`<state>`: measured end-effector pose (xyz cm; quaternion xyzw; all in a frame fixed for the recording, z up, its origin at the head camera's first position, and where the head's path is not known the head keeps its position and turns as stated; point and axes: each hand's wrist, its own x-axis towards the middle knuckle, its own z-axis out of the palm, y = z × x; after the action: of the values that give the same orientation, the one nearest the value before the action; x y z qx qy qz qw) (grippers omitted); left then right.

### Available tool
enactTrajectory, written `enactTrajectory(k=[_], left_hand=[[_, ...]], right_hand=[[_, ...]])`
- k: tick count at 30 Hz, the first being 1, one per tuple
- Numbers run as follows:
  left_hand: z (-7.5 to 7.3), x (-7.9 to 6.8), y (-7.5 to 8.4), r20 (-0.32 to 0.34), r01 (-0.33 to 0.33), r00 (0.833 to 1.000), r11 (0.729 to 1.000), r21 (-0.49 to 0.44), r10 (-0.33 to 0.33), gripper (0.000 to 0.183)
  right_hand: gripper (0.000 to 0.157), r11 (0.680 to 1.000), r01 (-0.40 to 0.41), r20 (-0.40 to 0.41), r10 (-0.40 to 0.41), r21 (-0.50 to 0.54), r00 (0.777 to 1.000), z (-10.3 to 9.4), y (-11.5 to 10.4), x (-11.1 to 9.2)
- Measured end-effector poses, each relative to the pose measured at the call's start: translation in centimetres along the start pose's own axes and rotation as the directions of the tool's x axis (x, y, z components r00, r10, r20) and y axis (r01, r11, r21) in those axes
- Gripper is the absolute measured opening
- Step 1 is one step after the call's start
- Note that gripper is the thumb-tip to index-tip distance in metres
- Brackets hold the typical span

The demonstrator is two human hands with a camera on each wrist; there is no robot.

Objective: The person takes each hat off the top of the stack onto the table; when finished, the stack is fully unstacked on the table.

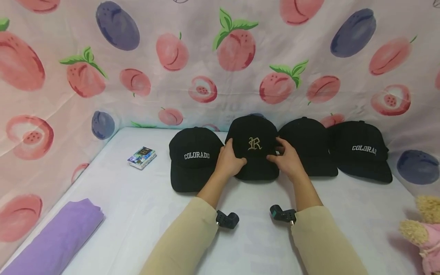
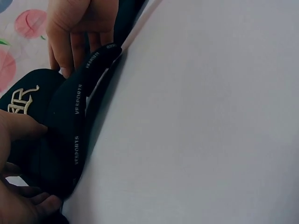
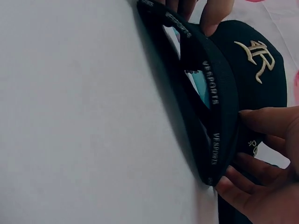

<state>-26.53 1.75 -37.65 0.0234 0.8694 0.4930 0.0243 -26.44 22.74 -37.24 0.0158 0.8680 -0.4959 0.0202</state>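
A black baseball cap (image 1: pixel 254 128) with a gold letter R on its front stands in a row of dark caps. My left hand (image 1: pixel 229 160) grips the left side of its brim, thumb on top. On the opposite side my right hand (image 1: pixel 288 157) holds the brim the same way. In the right wrist view, the cap's edge band (image 3: pixel 215 93) carries repeated pale lettering, and a gap shows inside. Left of it sits a black COLORADO cap (image 1: pixel 192 177), beside my left hand. A plain black cap (image 1: pixel 307 149) stands just right of my right hand.
Another lettered black cap (image 1: pixel 364 170) ends the row at right. A small colourful box (image 1: pixel 141 157) lies left on the white table cover (image 1: pixel 137 214). Folded purple cloth (image 1: pixel 58 236) is at front left, a plush toy (image 1: pixel 427 236) at front right. Fruit-print fabric (image 1: pixel 233 88) hangs behind.
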Motion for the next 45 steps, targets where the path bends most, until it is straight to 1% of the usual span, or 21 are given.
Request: enactTrajectory(k=[3, 7, 11, 15, 22, 28, 37, 45], left_hand=[[0.2, 0.2, -0.2, -0.009, -0.003, 1.000, 1.000, 0.001, 0.003, 0.088], [0.4, 0.5, -0.2, -0.020, -0.009, 1.000, 1.000, 0.000, 0.009, 0.086], [0.5, 0.9, -0.5, -0.040, -0.010, 0.999, 1.000, -0.013, 0.010, 0.084], [0.5, 1.3, -0.7, -0.052, -0.010, 0.999, 0.999, -0.041, 0.007, 0.082], [0.6, 1.7, -0.9, -0.045, 0.010, 0.999, 0.998, -0.062, -0.013, 0.075], [0.7, 1.9, -0.9, -0.055, 0.019, 0.998, 0.997, -0.081, -0.023, 0.071], [1.0, 2.3, -0.9, -0.089, 0.001, 0.996, 0.997, -0.079, -0.008, 0.068], [1.5, 2.5, -0.7, -0.085, -0.006, 0.996, 0.997, -0.073, 0.000, 0.066]], right_hand=[[0.083, 0.999, -0.015, -0.012, 0.015, 0.029, 1.000, 0.3, 0.2, 0.1], [0.081, 0.998, -0.015, -0.031, 0.016, 0.054, 0.999, 0.6, 0.4, 0.2], [0.082, 0.998, -0.008, -0.021, 0.009, 0.057, 1.000, 0.7, 0.5, 0.3], [0.085, 0.999, 0.003, 0.008, -0.003, 0.045, 1.000, 0.7, 0.8, 0.2], [0.088, 0.999, 0.009, 0.032, -0.010, 0.037, 0.999, 0.6, 0.9, 0.2], [0.086, 1.000, 0.021, 0.039, -0.021, 0.010, 0.999, 0.5, 0.9, 0.7], [0.079, 0.999, 0.019, 0.046, -0.017, -0.048, 0.999, 0.5, 0.7, 1.3], [0.078, 0.999, 0.009, 0.036, -0.007, -0.050, 0.999, 0.1, 1.0, 1.2]])
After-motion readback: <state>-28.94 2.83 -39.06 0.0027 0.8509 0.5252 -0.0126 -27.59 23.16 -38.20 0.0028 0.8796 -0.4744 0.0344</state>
